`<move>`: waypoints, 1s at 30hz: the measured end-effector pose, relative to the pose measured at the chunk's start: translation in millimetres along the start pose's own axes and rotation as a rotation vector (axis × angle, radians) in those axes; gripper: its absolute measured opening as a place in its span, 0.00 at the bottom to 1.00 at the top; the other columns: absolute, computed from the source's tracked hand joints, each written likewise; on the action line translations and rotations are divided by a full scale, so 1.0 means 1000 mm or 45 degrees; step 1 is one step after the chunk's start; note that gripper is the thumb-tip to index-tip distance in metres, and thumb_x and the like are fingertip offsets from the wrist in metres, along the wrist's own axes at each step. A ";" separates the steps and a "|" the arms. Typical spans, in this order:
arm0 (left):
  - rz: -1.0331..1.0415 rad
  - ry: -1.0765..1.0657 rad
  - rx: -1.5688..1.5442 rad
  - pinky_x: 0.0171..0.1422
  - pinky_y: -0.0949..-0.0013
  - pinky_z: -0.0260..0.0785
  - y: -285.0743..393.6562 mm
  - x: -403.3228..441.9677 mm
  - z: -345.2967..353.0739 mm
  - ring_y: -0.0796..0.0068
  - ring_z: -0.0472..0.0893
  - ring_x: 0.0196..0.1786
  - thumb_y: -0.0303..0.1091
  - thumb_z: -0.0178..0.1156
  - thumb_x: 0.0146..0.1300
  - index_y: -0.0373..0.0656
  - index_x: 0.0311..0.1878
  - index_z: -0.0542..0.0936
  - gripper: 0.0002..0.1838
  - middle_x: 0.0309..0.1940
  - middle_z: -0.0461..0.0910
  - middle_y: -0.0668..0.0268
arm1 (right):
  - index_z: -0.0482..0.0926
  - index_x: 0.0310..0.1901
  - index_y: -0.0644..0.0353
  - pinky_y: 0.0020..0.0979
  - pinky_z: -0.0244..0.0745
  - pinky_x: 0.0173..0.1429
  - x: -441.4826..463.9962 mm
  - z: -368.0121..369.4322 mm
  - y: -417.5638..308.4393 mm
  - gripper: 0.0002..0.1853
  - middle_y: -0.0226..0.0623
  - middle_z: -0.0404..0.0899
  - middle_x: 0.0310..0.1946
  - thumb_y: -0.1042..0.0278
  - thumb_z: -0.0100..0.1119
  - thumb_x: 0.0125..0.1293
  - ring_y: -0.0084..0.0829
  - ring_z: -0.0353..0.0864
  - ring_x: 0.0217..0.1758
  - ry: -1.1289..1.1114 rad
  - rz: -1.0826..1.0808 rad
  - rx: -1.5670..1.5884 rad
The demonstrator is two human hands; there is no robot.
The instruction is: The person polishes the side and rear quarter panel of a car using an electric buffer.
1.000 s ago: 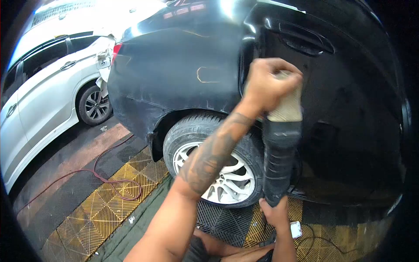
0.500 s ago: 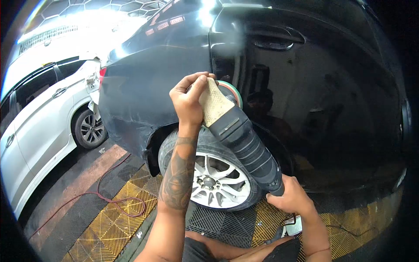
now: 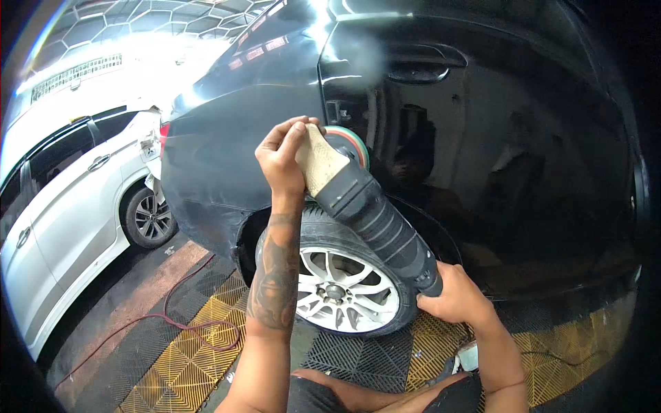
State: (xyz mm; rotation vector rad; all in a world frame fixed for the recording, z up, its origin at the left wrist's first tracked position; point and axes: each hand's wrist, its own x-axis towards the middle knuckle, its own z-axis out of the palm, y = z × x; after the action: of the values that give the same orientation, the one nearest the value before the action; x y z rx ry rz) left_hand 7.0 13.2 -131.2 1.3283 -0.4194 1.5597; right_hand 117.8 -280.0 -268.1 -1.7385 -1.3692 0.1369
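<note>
Both hands hold a polisher [image 3: 379, 217], black along its body with a worn tan cover at the head. My left hand [image 3: 284, 153] is closed at the head end, its fingers curled over the top there. My right hand [image 3: 456, 292] wraps around the rear end of the body. The polisher's round pad [image 3: 352, 143], with a green and red edge, faces the side of a black car [image 3: 248, 151] near the seam between door and rear panel. Whether the pad presses on the paint is hidden behind the head.
Below the polisher stands the car's rear wheel [image 3: 337, 292] with white spokes. A white car [image 3: 82, 213] is parked at the left. A red hose [image 3: 186, 323] curls over the black and yellow floor tiles [image 3: 186, 372]. A door handle [image 3: 420, 72] sits at upper right.
The polisher and both hands have shifted slightly left in view. The car's door seam and handle have also shifted left, while the wheel appears a little lower. Both hands keep their hold.
</note>
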 end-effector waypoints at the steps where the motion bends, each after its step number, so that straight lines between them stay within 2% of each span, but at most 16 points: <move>1: 0.024 -0.017 0.001 0.46 0.61 0.83 0.000 0.007 0.001 0.57 0.88 0.40 0.31 0.61 0.67 0.24 0.48 0.82 0.16 0.41 0.86 0.46 | 0.80 0.51 0.71 0.42 0.82 0.54 0.003 -0.001 0.001 0.26 0.58 0.88 0.41 0.63 0.68 0.52 0.52 0.90 0.48 0.009 0.003 -0.043; 6: 0.096 -0.129 0.009 0.48 0.61 0.83 0.009 0.060 0.009 0.57 0.88 0.43 0.34 0.60 0.68 0.24 0.50 0.81 0.18 0.42 0.86 0.46 | 0.80 0.52 0.73 0.42 0.82 0.58 0.042 -0.003 -0.013 0.26 0.59 0.87 0.43 0.64 0.67 0.52 0.54 0.89 0.49 0.100 -0.069 0.018; 9: 0.079 -0.205 -0.067 0.49 0.60 0.83 0.011 0.073 0.023 0.56 0.88 0.44 0.31 0.61 0.67 0.24 0.50 0.82 0.17 0.43 0.86 0.45 | 0.80 0.53 0.73 0.42 0.81 0.59 0.046 -0.002 -0.011 0.27 0.59 0.87 0.44 0.64 0.66 0.52 0.54 0.89 0.50 0.164 -0.052 0.023; 16: 0.074 -0.363 -0.120 0.48 0.62 0.83 -0.004 0.058 0.092 0.58 0.88 0.41 0.29 0.60 0.68 0.24 0.47 0.84 0.14 0.40 0.87 0.47 | 0.81 0.51 0.71 0.43 0.81 0.57 0.007 -0.018 0.021 0.26 0.58 0.87 0.44 0.64 0.69 0.51 0.56 0.88 0.51 0.325 0.030 0.032; 17: 0.158 -0.385 0.039 0.50 0.63 0.82 -0.008 0.056 0.105 0.61 0.88 0.42 0.30 0.61 0.68 0.24 0.48 0.84 0.15 0.40 0.88 0.49 | 0.81 0.51 0.71 0.43 0.81 0.57 0.000 -0.021 0.027 0.26 0.58 0.87 0.44 0.64 0.69 0.51 0.56 0.88 0.51 0.327 0.030 0.028; 18: 0.357 -0.436 0.221 0.51 0.64 0.82 -0.013 0.053 0.119 0.63 0.88 0.43 0.32 0.62 0.68 0.26 0.47 0.85 0.16 0.41 0.88 0.51 | 0.81 0.50 0.71 0.43 0.81 0.56 -0.008 -0.024 0.033 0.25 0.58 0.87 0.43 0.64 0.69 0.51 0.55 0.88 0.50 0.379 0.043 0.025; 19: 0.543 -0.498 0.347 0.51 0.65 0.81 -0.019 0.053 0.134 0.64 0.88 0.42 0.32 0.63 0.65 0.30 0.47 0.86 0.14 0.40 0.89 0.53 | 0.82 0.48 0.71 0.44 0.81 0.55 -0.016 -0.025 0.039 0.24 0.59 0.87 0.43 0.64 0.70 0.51 0.55 0.89 0.49 0.429 0.056 0.019; 20: 0.736 -0.543 0.461 0.50 0.66 0.81 -0.024 0.052 0.150 0.65 0.88 0.41 0.33 0.65 0.63 0.34 0.46 0.88 0.14 0.39 0.89 0.55 | 0.81 0.44 0.71 0.44 0.80 0.51 -0.024 -0.022 0.051 0.22 0.55 0.87 0.37 0.64 0.71 0.51 0.50 0.89 0.43 0.472 0.136 0.073; 21: 0.914 -0.604 0.518 0.49 0.66 0.81 -0.028 0.052 0.165 0.65 0.88 0.39 0.32 0.66 0.59 0.40 0.46 0.90 0.13 0.36 0.90 0.58 | 0.81 0.44 0.71 0.44 0.80 0.51 -0.030 -0.015 0.058 0.22 0.55 0.87 0.37 0.64 0.71 0.51 0.50 0.89 0.43 0.463 0.134 0.064; 23: 0.308 -0.604 0.203 0.49 0.65 0.80 -0.019 0.031 0.198 0.67 0.88 0.39 0.36 0.68 0.56 0.39 0.41 0.90 0.13 0.34 0.90 0.59 | 0.81 0.42 0.71 0.43 0.80 0.48 -0.040 -0.002 0.071 0.20 0.50 0.86 0.34 0.64 0.71 0.51 0.44 0.87 0.38 0.580 0.278 0.287; 25: 0.206 -0.703 0.138 0.51 0.69 0.81 -0.018 0.021 0.211 0.72 0.88 0.40 0.38 0.66 0.62 0.32 0.42 0.89 0.16 0.37 0.90 0.59 | 0.81 0.40 0.71 0.42 0.79 0.46 -0.042 0.017 0.094 0.19 0.46 0.84 0.33 0.63 0.71 0.52 0.40 0.85 0.35 0.596 0.285 0.291; 27: 0.170 -0.714 0.128 0.51 0.69 0.80 -0.015 0.021 0.207 0.73 0.88 0.40 0.38 0.67 0.61 0.33 0.42 0.89 0.16 0.38 0.90 0.60 | 0.81 0.40 0.71 0.42 0.79 0.47 -0.040 0.030 0.092 0.20 0.48 0.84 0.34 0.62 0.72 0.53 0.40 0.85 0.36 0.761 0.388 0.295; 28: 0.249 -0.705 0.208 0.51 0.69 0.80 -0.014 0.025 0.199 0.73 0.88 0.40 0.39 0.67 0.62 0.33 0.42 0.89 0.17 0.38 0.90 0.59 | 0.81 0.41 0.72 0.42 0.80 0.48 -0.037 0.024 0.077 0.21 0.49 0.85 0.36 0.61 0.73 0.54 0.43 0.87 0.39 0.615 0.327 0.335; 29: 0.327 -0.694 0.289 0.51 0.69 0.81 -0.013 0.029 0.188 0.73 0.88 0.41 0.40 0.67 0.62 0.32 0.42 0.89 0.17 0.37 0.90 0.59 | 0.81 0.41 0.72 0.42 0.80 0.48 -0.029 0.026 0.072 0.21 0.49 0.85 0.36 0.61 0.73 0.54 0.43 0.87 0.39 0.614 0.329 0.335; 30: 0.572 -0.697 0.387 0.50 0.69 0.81 -0.015 0.037 0.172 0.73 0.88 0.41 0.40 0.66 0.63 0.33 0.42 0.89 0.17 0.37 0.90 0.58 | 0.81 0.38 0.68 0.37 0.79 0.40 -0.022 0.031 0.071 0.17 0.44 0.84 0.31 0.62 0.73 0.57 0.35 0.85 0.32 0.590 0.207 0.260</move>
State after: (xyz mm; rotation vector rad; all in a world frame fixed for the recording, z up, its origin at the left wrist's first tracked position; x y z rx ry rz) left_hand 115.4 -96.6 -45.8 2.0117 -0.8947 1.6447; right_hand 143.2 -279.7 -344.1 -1.5830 -0.8482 -0.0362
